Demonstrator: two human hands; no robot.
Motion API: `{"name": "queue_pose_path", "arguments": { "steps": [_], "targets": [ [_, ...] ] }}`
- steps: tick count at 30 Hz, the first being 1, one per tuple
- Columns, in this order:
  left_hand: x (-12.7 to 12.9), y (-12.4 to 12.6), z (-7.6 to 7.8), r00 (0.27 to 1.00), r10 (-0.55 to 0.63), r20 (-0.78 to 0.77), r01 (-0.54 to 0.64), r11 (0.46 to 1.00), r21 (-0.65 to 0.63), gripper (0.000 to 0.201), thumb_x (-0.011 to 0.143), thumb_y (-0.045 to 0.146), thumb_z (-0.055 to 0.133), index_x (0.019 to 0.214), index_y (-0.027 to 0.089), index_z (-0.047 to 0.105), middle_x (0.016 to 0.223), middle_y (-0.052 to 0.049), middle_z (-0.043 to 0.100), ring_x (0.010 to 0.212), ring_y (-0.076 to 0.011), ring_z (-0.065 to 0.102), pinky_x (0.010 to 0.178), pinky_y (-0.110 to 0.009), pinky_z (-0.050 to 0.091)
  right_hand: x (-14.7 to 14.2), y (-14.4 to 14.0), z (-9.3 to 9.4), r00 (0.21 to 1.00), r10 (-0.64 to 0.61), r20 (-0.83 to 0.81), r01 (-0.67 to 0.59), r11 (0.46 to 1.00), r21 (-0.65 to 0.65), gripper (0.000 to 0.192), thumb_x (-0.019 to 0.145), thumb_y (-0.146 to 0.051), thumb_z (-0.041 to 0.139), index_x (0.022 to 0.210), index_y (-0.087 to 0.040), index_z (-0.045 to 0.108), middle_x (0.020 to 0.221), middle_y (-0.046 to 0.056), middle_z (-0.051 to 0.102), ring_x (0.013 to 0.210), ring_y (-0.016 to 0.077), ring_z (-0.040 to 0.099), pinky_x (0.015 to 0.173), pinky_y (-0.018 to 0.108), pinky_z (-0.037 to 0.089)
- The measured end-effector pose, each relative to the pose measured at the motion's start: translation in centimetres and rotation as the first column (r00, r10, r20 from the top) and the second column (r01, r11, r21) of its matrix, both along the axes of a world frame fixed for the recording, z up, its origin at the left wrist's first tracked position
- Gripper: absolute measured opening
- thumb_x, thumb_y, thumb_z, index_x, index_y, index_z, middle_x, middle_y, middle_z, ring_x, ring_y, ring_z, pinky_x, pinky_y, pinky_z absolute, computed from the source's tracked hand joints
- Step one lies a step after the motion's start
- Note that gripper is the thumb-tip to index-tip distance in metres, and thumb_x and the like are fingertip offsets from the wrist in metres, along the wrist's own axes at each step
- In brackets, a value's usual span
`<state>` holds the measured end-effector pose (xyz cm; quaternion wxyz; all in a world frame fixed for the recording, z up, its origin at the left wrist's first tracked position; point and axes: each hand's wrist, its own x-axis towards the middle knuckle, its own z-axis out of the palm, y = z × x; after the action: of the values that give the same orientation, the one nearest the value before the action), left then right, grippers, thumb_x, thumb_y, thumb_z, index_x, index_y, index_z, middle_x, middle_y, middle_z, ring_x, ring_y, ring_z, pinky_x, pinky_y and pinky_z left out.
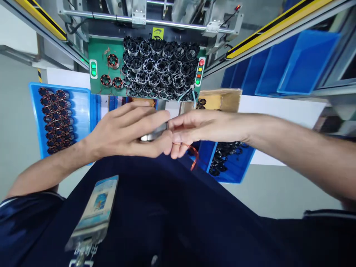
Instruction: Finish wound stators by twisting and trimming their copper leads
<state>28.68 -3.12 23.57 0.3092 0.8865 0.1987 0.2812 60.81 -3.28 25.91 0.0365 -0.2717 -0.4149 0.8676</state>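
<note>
My left hand (129,129) is curled around a stator, whose silvery metal side (152,135) shows between the thumb and fingers; the rest of it is covered. Meeting it from the right, my right hand (194,128) has its fingers closed at the stator's far side. A loose bundle of thin copper wire (194,154) comes out from under these fingers and hangs down in front of my dark shirt. Both sets of fingertips are close together, so their exact contact with the stator is hidden.
Ahead, a green bench top (97,44) carries stacked black-and-silver stators (162,66) and several copper-wound ones (112,61). A blue tray (83,107) at left holds rows of wound stators. On the right stand a cardboard box (232,98) and a blue bin (236,170) of black parts.
</note>
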Motion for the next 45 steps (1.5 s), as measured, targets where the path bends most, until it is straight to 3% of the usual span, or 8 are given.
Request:
{"name": "queue_pose_path", "arguments": {
  "steps": [6,11,14,18,20,28,38,45],
  "targets": [
    [-1.9,-0.6,-0.4,0.981,0.055,-0.185,-0.099,0.966,-0.238,0.017,0.105,0.034,0.091,0.119,0.043,0.088,0.125,0.002,0.091,0.109,-0.0295,0.092,0.115,-0.062,0.086,-3.0,-1.9,-2.0,0.995,-0.097,-0.031,0.080,0.933,-0.351,0.052,0.099,-0.063,0.116,0.104,-0.023,0.083,0.072,-0.012,0.059,0.058,0.0080,0.050,0.066,0.027,0.073],
    [-4.2,-1.2,-1.0,0.975,0.064,-0.214,-0.092,0.989,-0.120,0.032,0.106,0.026,0.086,0.132,0.045,0.088,0.138,0.001,0.092,0.096,-0.0246,0.088,0.091,-0.046,0.082,-4.6,-1.7,-1.6,0.996,-0.082,-0.046,0.087,0.987,0.134,0.059,0.115,-0.066,0.098,0.090,-0.025,0.064,0.074,-0.012,0.047,0.060,0.0074,0.032,0.052,0.024,0.029],
    [-5.7,-1.4,-1.4,0.976,0.024,-0.218,-0.086,0.956,-0.281,0.040,0.108,0.035,0.090,0.147,0.036,0.080,0.139,-0.007,0.091,0.104,-0.0265,0.090,0.083,-0.037,0.073,-5.4,-1.3,-1.2,0.994,-0.070,0.081,-0.022,0.611,0.791,0.038,0.130,-0.032,0.071,0.093,-0.026,0.066,0.074,-0.008,0.045,0.064,0.0125,0.031,0.060,0.035,0.020],
    [-9.4,-1.6,-3.3,0.992,-0.026,-0.120,-0.066,0.708,-0.703,0.049,0.109,0.058,0.097,0.139,0.028,0.073,0.118,-0.004,0.089,0.095,-0.0239,0.085,0.086,-0.036,0.068,-6.8,-0.9,-3.0,0.984,-0.128,0.128,-0.125,0.029,0.992,0.037,0.127,-0.011,0.061,0.097,-0.028,0.073,0.074,-0.006,0.054,0.065,0.0168,0.043,0.062,0.040,0.027],
    [-12.1,-2.1,-4.9,0.989,0.054,-0.139,-0.141,0.643,-0.752,0.051,0.106,0.060,0.100,0.138,0.029,0.075,0.119,-0.004,0.087,0.096,-0.0240,0.083,0.088,-0.037,0.067,-7.5,-1.0,-5.0,0.981,-0.172,0.091,-0.081,0.063,0.995,0.038,0.130,-0.024,0.066,0.093,-0.029,0.071,0.075,-0.005,0.063,0.064,0.0166,0.051,0.063,0.038,0.035],
    [-23.1,-2.6,-15.2,0.746,0.565,-0.352,-0.503,0.133,-0.854,0.087,0.085,0.075,0.108,0.142,0.030,0.060,0.125,-0.005,0.078,0.075,-0.0165,0.067,0.068,-0.037,0.062,-12.6,-3.1,-14.2,0.783,-0.413,0.465,-0.051,0.702,0.710,0.036,0.119,-0.058,0.075,0.097,-0.030,0.069,0.070,-0.004,0.061,0.064,0.0199,0.055,0.072,0.035,0.041],
    [-24.0,10.7,-31.6,0.587,0.695,-0.415,-0.786,0.366,-0.499,0.067,0.111,0.071,0.095,0.139,0.019,0.063,0.151,-0.014,0.078,0.153,-0.0309,0.068,0.140,-0.058,0.047,-22.4,0.6,-18.4,0.759,-0.155,0.632,-0.346,0.726,0.595,0.013,0.119,-0.028,0.075,0.123,-0.026,0.087,0.111,0.011,0.087,0.110,0.0312,0.079,0.113,0.044,0.053],
    [-21.8,12.8,-33.4,0.540,0.725,-0.428,-0.820,0.338,-0.461,0.074,0.106,0.037,0.108,0.162,0.013,0.065,0.166,-0.018,0.069,0.167,-0.0334,0.054,0.151,-0.066,0.037,-25.9,10.9,-22.6,0.528,-0.338,0.780,-0.440,0.676,0.591,0.048,0.127,-0.033,0.055,0.159,-0.009,0.082,0.151,0.034,0.084,0.146,0.0496,0.072,0.136,0.068,0.043]
  ]
}}
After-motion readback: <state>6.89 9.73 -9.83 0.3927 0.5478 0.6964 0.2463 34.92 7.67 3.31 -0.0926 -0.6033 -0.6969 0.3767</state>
